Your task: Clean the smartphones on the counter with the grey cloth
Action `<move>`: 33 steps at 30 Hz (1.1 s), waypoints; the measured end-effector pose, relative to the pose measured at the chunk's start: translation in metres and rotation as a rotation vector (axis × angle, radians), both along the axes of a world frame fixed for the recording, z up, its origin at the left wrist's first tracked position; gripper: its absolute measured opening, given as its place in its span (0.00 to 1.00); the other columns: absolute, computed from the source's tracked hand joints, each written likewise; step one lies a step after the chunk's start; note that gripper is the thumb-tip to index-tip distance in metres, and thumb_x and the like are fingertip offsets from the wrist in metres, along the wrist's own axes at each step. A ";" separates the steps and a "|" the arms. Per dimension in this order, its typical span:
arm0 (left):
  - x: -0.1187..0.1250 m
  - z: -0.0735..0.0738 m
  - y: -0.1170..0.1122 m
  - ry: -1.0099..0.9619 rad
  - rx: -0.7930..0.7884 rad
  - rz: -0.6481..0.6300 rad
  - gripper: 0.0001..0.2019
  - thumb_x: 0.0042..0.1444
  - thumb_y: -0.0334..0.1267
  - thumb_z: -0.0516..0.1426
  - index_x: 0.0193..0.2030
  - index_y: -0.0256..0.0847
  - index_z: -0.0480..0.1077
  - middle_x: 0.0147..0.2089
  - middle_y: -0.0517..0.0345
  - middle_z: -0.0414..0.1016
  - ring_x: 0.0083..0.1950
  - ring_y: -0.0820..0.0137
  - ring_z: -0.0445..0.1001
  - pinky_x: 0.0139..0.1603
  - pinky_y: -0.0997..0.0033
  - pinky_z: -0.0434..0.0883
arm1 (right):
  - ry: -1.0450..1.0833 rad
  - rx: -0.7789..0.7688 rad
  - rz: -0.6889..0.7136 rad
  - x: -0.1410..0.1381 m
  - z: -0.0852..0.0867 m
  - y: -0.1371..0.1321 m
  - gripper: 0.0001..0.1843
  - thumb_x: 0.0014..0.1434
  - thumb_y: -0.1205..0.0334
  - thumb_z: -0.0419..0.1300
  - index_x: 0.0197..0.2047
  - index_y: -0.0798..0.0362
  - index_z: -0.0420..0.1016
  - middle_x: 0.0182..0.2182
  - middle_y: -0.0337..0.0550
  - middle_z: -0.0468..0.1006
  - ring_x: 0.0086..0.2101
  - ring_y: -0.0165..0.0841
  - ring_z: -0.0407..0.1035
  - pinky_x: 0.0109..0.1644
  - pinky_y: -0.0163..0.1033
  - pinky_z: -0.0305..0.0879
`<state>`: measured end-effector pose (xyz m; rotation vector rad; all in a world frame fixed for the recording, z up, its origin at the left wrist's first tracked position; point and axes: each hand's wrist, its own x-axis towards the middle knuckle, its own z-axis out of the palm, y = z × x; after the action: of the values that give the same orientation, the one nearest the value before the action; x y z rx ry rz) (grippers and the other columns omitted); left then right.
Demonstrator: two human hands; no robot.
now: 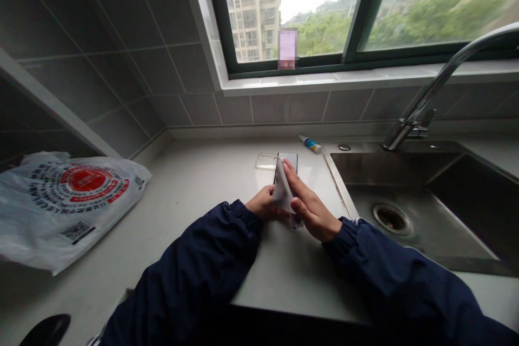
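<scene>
Left hand [263, 203] grips the near edge of the smartphone [287, 162] on the countertop [203, 200] — right hand [310, 204] clamps white cloth [281, 190] against it, hands close together. Clear phone case [266, 161] lies just left, off the phone — empty.

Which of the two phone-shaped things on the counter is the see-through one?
The clear phone case, lying flat on the counter; the dark smartphone is between the left hand and right hand.
</scene>
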<state>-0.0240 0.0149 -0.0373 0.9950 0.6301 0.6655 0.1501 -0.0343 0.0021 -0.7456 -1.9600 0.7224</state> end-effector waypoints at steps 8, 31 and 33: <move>0.002 0.001 -0.004 0.010 0.015 -0.077 0.22 0.50 0.46 0.70 0.46 0.32 0.76 0.39 0.46 0.81 0.40 0.55 0.82 0.44 0.57 0.76 | 0.058 0.029 -0.137 0.000 0.002 0.000 0.43 0.72 0.33 0.47 0.81 0.45 0.47 0.80 0.45 0.45 0.77 0.48 0.39 0.80 0.62 0.37; -0.002 0.006 -0.004 -0.015 0.010 -0.269 0.32 0.40 0.57 0.76 0.44 0.35 0.76 0.37 0.49 0.81 0.35 0.60 0.83 0.33 0.66 0.78 | 0.204 0.126 -0.350 0.004 0.010 -0.002 0.25 0.74 0.40 0.50 0.58 0.48 0.76 0.50 0.50 0.78 0.52 0.47 0.74 0.57 0.54 0.71; -0.002 0.005 -0.004 0.004 0.015 -0.288 0.32 0.41 0.57 0.75 0.44 0.35 0.76 0.38 0.49 0.81 0.35 0.60 0.83 0.33 0.66 0.78 | 0.203 0.139 -0.355 0.003 0.009 -0.001 0.21 0.74 0.43 0.51 0.54 0.47 0.77 0.48 0.49 0.78 0.50 0.46 0.74 0.55 0.53 0.72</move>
<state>-0.0263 0.0111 -0.0321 1.0761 0.4740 0.4144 0.1533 -0.0354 0.0116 -0.8692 -1.6196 0.4245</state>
